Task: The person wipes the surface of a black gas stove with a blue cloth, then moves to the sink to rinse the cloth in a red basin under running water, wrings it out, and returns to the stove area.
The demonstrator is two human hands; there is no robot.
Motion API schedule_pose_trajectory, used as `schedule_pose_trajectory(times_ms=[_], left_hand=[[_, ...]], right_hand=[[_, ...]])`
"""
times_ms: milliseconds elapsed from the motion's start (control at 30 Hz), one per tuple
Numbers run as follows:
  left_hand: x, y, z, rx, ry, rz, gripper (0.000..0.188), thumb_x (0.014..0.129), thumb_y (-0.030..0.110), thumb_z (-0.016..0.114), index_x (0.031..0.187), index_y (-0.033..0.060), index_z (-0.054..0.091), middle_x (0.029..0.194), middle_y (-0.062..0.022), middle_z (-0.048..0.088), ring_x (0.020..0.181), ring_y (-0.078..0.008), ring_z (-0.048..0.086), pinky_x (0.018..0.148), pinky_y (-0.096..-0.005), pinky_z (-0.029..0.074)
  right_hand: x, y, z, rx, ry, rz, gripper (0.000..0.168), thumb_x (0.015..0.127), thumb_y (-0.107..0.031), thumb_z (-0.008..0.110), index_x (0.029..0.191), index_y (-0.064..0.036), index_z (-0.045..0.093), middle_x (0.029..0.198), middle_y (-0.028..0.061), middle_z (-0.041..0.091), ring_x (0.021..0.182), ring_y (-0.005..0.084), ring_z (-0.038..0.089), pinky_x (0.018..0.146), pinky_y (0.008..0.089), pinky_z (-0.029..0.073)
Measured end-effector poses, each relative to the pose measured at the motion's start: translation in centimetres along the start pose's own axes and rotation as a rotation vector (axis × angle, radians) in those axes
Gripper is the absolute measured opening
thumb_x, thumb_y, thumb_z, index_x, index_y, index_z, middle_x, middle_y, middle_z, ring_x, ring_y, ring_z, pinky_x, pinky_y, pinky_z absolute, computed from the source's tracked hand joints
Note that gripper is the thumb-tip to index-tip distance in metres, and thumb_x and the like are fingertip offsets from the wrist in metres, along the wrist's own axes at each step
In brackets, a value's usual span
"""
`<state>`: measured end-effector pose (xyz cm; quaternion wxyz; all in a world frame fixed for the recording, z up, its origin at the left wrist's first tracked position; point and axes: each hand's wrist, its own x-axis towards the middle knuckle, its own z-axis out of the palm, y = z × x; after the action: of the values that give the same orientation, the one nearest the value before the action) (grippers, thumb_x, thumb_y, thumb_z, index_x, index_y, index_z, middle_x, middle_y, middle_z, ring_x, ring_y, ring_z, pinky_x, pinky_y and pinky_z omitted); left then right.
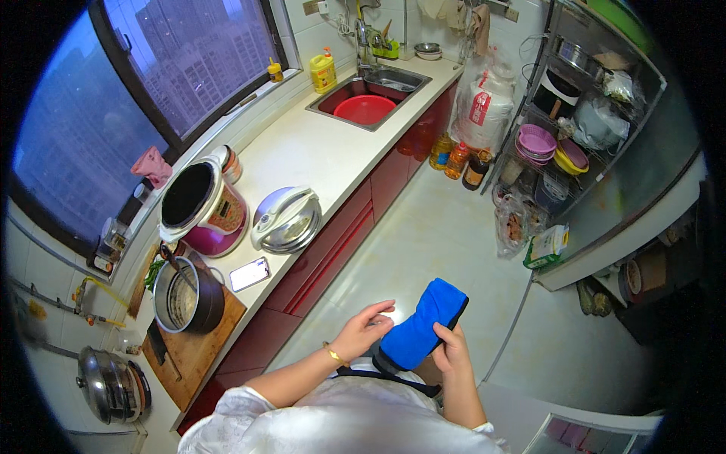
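Observation:
A folded blue cloth item with dark trim (422, 329) is held up in front of my body. My right hand (452, 347) grips its right edge, the thumb lying over the front. At the lower left side of the cloth is my left hand (363, 330), with its fingers apart and a gold-coloured bangle on the wrist. Whether the left fingertips touch the cloth is unclear. A black strap (391, 379) crosses my white top just below the cloth.
Along the counter (306, 144) on my left are an electric pressure cooker (212, 207), its lid (288, 221), a phone (249, 274), and an inner pot (210, 298) on a wooden board (224, 335) with a cleaver (157, 343). A red basin (366, 109) sits in the sink. A wire shelf rack (610, 153) stands right.

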<state>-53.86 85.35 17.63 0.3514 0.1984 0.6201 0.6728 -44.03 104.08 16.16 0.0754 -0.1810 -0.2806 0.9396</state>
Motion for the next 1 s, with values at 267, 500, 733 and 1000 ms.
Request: schedule_pose_trajectory(times_ms=[267,500,733,1000], left_hand=[[16.5,1.9,1.3,-0.278,-0.199,-0.092,0.046,0.092,0.020,0.053,0.131,0.0026,0.039,0.118,-0.0077,0.053,0.102,-0.0122,0.052,0.088,-0.0284,0.044],[29.9,6.6,-2.7,-0.436,-0.137,-0.020,0.039,0.092,0.019,0.052,0.127,0.0057,0.038,0.116,-0.0069,0.051,0.104,-0.0132,0.050,0.089,-0.0316,0.045],[39.2,7.7,-7.5,-0.531,-0.040,0.031,0.036,0.093,0.019,0.051,0.125,0.0057,0.040,0.115,-0.0052,0.052,0.102,-0.0126,0.051,0.088,-0.0303,0.044],[45.8,8.4,-13.3,-0.622,0.291,0.098,0.035,0.091,0.016,0.054,0.122,0.0062,0.040,0.116,-0.0053,0.051,0.104,-0.0125,0.049,0.089,-0.0308,0.043]], right_hand=[[10.8,-5.1,0.6,-0.149,0.034,-0.119,0.057,0.075,-0.005,0.067,0.126,-0.001,0.041,0.116,0.0129,0.054,0.106,0.0247,0.055,0.093,0.0383,0.044],[23.7,-12.2,5.3,-0.286,-0.017,-0.236,0.065,0.077,-0.011,0.067,0.133,-0.003,0.033,0.124,0.0112,0.049,0.114,0.0240,0.048,0.099,0.0374,0.038],[36.0,-15.1,8.1,-0.203,0.074,-0.178,0.038,0.090,-0.011,0.052,0.126,-0.003,0.044,0.115,0.0077,0.056,0.104,0.0173,0.054,0.090,0.0326,0.044],[50.5,-15.2,9.8,-0.445,-0.047,0.068,0.021,0.090,-0.013,0.054,0.108,-0.002,0.052,0.096,0.0063,0.060,0.081,0.0105,0.056,0.073,0.0260,0.048]])
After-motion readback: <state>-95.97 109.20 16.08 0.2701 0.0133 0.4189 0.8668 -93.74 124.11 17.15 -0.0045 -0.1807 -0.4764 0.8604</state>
